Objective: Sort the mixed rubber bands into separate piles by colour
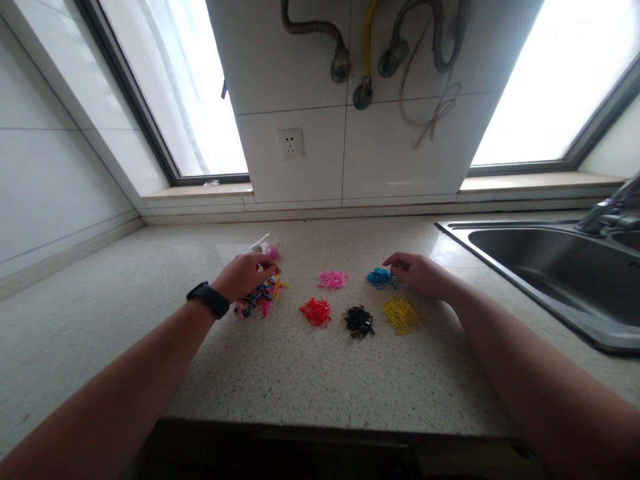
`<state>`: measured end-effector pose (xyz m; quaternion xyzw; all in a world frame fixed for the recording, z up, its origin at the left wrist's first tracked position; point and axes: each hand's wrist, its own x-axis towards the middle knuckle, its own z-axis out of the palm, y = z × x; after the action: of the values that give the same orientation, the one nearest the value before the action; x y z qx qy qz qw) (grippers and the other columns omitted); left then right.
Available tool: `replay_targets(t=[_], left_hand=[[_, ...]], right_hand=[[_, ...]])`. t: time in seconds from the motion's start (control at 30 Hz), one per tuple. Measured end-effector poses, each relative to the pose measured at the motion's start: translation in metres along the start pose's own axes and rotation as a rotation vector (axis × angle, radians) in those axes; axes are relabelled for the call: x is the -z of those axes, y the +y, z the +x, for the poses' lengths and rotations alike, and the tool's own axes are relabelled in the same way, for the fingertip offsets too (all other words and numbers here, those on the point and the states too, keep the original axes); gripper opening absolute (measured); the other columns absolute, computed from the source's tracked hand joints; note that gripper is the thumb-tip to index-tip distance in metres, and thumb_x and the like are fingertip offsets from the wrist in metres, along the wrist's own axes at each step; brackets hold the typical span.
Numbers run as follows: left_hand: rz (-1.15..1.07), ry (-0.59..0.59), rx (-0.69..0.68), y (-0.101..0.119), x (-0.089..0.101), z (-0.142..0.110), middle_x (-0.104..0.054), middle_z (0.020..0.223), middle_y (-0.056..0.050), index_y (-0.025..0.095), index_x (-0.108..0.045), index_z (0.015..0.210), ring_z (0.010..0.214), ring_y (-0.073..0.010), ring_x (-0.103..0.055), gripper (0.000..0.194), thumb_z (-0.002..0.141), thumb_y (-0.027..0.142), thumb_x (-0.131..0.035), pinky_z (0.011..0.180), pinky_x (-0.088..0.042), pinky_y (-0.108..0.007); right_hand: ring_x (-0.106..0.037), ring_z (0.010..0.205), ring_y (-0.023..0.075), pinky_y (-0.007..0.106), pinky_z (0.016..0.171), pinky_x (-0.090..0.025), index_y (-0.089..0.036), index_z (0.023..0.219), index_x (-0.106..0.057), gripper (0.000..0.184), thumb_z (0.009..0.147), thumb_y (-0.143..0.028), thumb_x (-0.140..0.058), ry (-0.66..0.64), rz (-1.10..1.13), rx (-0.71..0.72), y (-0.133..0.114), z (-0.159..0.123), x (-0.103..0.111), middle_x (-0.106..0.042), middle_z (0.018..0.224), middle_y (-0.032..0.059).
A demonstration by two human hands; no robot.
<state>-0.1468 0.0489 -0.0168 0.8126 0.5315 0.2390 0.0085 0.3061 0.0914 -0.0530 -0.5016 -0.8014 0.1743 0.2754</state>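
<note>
My left hand [247,275], with a black watch on its wrist, is over a mixed pile [260,297] of small colourful bands that look like rubber bands. Its thumb and fingertips are pressed together at the pile's upper edge; what they pinch, if anything, is too small to make out. On the right, my right hand [413,272] hovers beside a blue pile [381,278], fingers bent and slightly apart, with nothing visible between them. Sorted by colour, a pink pile [333,279], a red pile [315,312], a black pile [359,321] and a yellow pile [401,315] lie between the hands.
A clear plastic bag [263,244] with something pink lies behind my left hand. The speckled countertop [300,380] runs to a tiled wall with a socket [291,143], hoses and valves. A steel sink [530,267] with a faucet [607,210] is at right.
</note>
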Motion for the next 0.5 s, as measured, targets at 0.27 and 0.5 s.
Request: replay_targets(t=[0.27,0.5], left_hand=[[-0.231,0.057,0.107,0.0027,0.0009,0.0027,-0.067,0.072,-0.002,0.017,-0.071,0.086,0.063,-0.0136,-0.054,0.027,0.087,0.040,-0.059,0.060,-0.040,-0.026],[-0.322,0.060,0.185,0.0030,0.0024,0.0030,-0.057,0.064,0.001,0.016,-0.065,0.081,0.057,-0.0122,-0.048,0.022,0.083,0.037,-0.058,0.053,-0.035,-0.024]], right_hand=[[-0.063,0.069,0.0175,0.029,0.062,-0.049,-0.022,0.108,-0.071,0.027,0.088,-0.034,-0.058,0.001,0.023,0.011,-0.0018,-0.0009,0.0002,-0.070,0.078,0.0032],[-0.065,0.068,0.0185,0.030,0.062,-0.050,-0.022,0.107,-0.071,0.027,0.087,-0.034,-0.057,0.009,0.063,-0.023,-0.0015,-0.0006,0.0007,-0.071,0.078,0.0041]])
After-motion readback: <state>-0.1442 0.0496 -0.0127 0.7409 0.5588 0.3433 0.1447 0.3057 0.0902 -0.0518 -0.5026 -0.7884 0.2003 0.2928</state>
